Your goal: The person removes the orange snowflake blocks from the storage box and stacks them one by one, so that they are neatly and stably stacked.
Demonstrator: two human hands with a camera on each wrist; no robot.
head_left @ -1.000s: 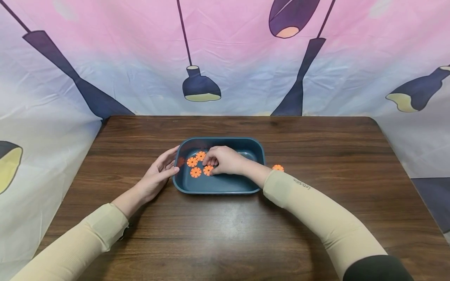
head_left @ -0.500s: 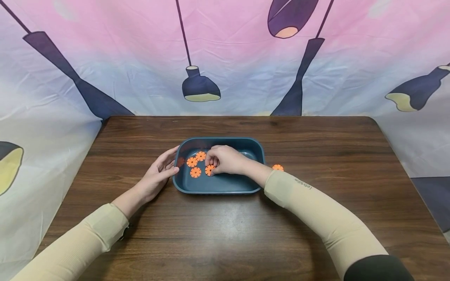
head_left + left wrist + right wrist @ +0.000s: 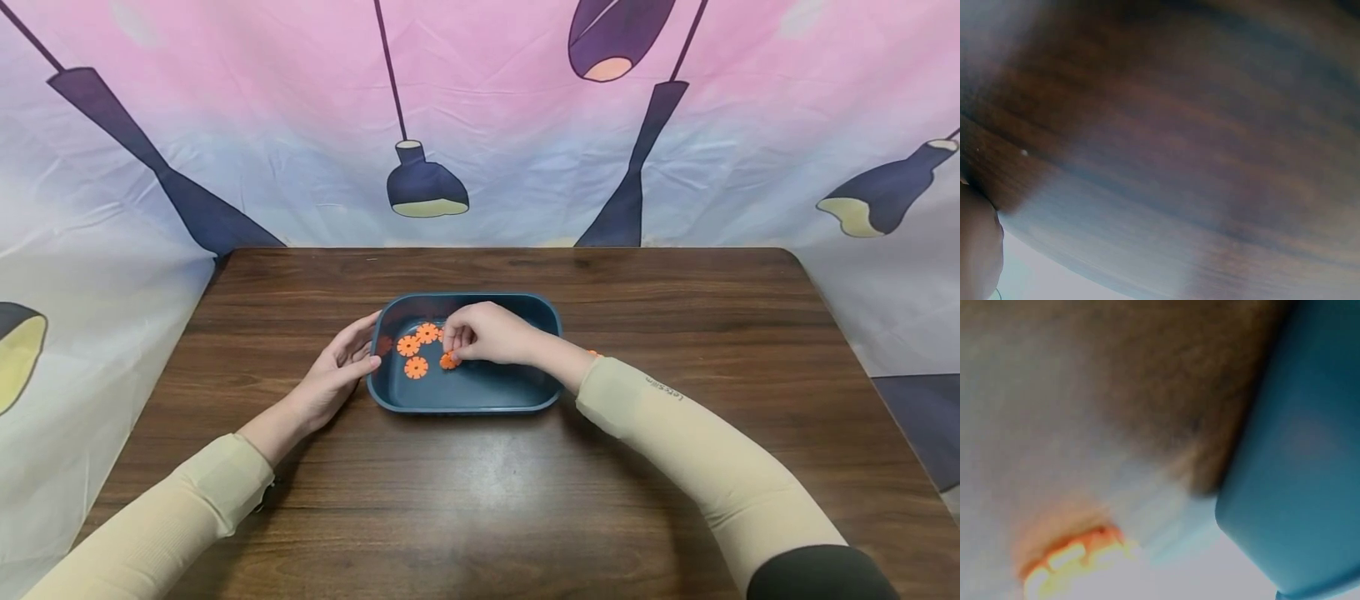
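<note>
In the head view, a dark blue rectangular tray [image 3: 465, 410] with rounded corners stands on the table. My left hand [image 3: 330, 375] rests against its left end, thumb at the rim and fingers stretched along the outer wall. My right hand [image 3: 491, 333] reaches inside from the right and pinches an orange notched disc [image 3: 448, 361], which looks tilted and is partly covered by the fingertips. Several like discs, such as this orange disc [image 3: 416, 367], lie in the tray's left half. One is mostly hidden behind the right fingers. The left wrist view is blurred.
The wooden table [image 3: 480, 500] runs back to a patterned cloth [image 3: 495, 125]. Right of the tray, another orange notched disc [image 3: 1072, 553] lies on the tabletop, mostly covered by the right forearm in the head view.
My right hand has shifted slightly up and to the right. The disc at its fingertips has tilted, and another disc behind the fingers now shows a little. The left hand has stayed against the tray.
</note>
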